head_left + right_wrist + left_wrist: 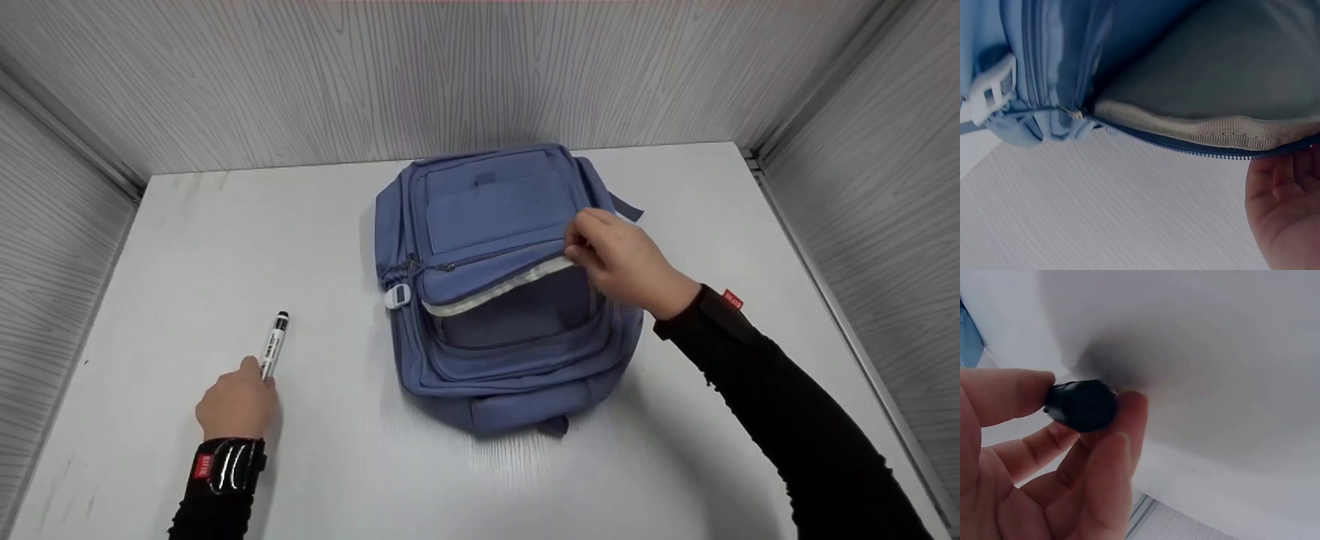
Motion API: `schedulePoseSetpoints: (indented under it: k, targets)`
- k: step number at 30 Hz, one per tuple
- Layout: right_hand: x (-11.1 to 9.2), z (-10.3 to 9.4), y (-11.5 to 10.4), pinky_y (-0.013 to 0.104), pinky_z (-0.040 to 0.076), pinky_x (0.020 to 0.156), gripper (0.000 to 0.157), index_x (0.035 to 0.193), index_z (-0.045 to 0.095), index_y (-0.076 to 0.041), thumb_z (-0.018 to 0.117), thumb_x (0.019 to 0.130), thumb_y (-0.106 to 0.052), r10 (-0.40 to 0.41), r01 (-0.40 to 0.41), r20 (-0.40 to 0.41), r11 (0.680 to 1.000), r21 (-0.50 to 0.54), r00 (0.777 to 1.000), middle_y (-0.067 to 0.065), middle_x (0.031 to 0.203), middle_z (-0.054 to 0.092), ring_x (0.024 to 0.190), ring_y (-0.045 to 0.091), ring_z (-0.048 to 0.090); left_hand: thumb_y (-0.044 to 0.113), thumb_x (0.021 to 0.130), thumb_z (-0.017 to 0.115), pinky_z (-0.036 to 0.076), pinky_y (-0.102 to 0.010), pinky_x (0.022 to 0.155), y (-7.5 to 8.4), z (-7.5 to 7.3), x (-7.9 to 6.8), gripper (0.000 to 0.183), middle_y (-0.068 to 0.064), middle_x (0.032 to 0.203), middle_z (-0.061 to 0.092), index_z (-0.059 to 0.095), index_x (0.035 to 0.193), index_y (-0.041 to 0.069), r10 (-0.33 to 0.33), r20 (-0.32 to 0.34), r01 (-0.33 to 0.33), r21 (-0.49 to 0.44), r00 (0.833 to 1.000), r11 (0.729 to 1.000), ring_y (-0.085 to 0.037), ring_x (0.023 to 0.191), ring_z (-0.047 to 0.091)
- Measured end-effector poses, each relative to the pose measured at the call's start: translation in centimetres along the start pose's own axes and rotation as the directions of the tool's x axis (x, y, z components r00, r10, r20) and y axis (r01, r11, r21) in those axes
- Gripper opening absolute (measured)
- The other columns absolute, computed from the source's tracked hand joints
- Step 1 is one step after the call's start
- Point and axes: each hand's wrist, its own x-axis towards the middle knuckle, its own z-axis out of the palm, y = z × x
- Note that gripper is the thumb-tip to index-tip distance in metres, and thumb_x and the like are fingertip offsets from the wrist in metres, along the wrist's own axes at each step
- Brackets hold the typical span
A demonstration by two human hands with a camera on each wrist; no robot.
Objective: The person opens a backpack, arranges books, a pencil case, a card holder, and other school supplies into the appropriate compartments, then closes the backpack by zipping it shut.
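Note:
A blue backpack [487, 217] lies on the white table with its front pocket unzipped. My right hand [619, 259] pinches the upper edge of that pocket near its right end and lifts the flap [495, 289]. In the right wrist view the zipper teeth [1207, 153] and a beige lining strip [1230, 130] run to the fingers of that hand [1289, 208]. Left of the backpack, my left hand [238, 401] holds a white marker with a black cap [275, 341]. The left wrist view shows the marker's dark end [1084, 405] between thumb and fingers.
A small white tag with a dark window [397, 296] hangs at the backpack's left side. Dark strap ends [553, 425] stick out below and at the upper right. Grey wood-grain panels [450, 82] stand behind and on both sides of the table [330, 465].

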Motion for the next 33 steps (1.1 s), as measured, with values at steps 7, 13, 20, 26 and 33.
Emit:
schedulePoseSetpoints:
  k: [7, 13, 20, 26, 33]
  targets:
    - [2.2, -0.7, 0.2, 0.042, 0.039, 0.071, 0.014, 0.096, 0.055, 0.002, 0.056, 0.100, -0.011, 0.019, -0.036, -0.184, 0.996, -0.086, 0.983, 0.021, 0.093, 0.057, 0.079, 0.030, 0.050, 0.015, 0.099, 0.055, 0.034, -0.028, 0.039, 2.2, -0.3, -0.8, 0.019, -0.014, 0.065, 0.062, 0.054, 0.107, -0.002, 0.091, -0.037, -0.094, -0.093, 0.995, 0.991, -0.019, 0.048, 0.047]
    - [3.2, -0.8, 0.2, 0.042, 0.040, 0.069, 0.016, 0.097, 0.057, 0.003, 0.056, 0.101, -0.013, 0.100, -0.131, -0.312, 0.988, -0.079, 0.945, 0.022, 0.091, 0.057, 0.077, 0.033, 0.052, 0.016, 0.098, 0.059, 0.034, -0.024, 0.045, 7.8, -2.3, -2.9, 0.021, -0.007, 0.067, 0.064, 0.059, 0.115, 0.003, 0.258, -0.014, -0.254, -0.247, 0.966, 0.935, -0.013, 0.051, 0.045]
    - [3.1, -0.6, 0.5, 0.038, 0.036, 0.066, 0.018, 0.095, 0.057, 0.001, 0.055, 0.101, -0.015, 0.113, -0.153, -0.394, 0.986, -0.072, 0.912, 0.021, 0.086, 0.055, 0.073, 0.031, 0.051, 0.006, 0.092, 0.060, 0.033, -0.022, 0.050, 14.8, -3.8, -3.7, 0.026, -0.004, 0.073, 0.064, 0.065, 0.118, 0.005, 0.420, 0.057, -0.361, -0.417, 0.906, 0.834, -0.010, 0.053, 0.044]
    - [2.7, -0.3, 0.5, 0.037, 0.037, 0.065, 0.018, 0.094, 0.057, 0.001, 0.055, 0.101, -0.015, 0.083, -0.125, -0.405, 0.989, -0.077, 0.910, 0.021, 0.085, 0.055, 0.072, 0.030, 0.050, 0.004, 0.092, 0.058, 0.035, -0.024, 0.053, 20.0, -3.2, -1.7, 0.030, -0.002, 0.066, 0.053, 0.064, 0.121, 0.000, 0.471, 0.079, -0.380, -0.480, 0.879, 0.791, -0.010, 0.053, 0.043]
    - [2.6, 0.0, 0.4, 0.037, 0.039, 0.065, 0.016, 0.094, 0.057, 0.001, 0.056, 0.100, -0.013, 0.068, -0.111, -0.409, 0.990, -0.084, 0.910, 0.020, 0.084, 0.056, 0.072, 0.029, 0.051, 0.003, 0.094, 0.056, 0.050, -0.030, 0.063, 24.1, -1.2, 0.0, 0.025, -0.015, 0.092, 0.073, 0.066, 0.117, -0.001, 0.444, 0.030, -0.364, -0.526, 0.896, 0.769, -0.019, 0.067, 0.062]
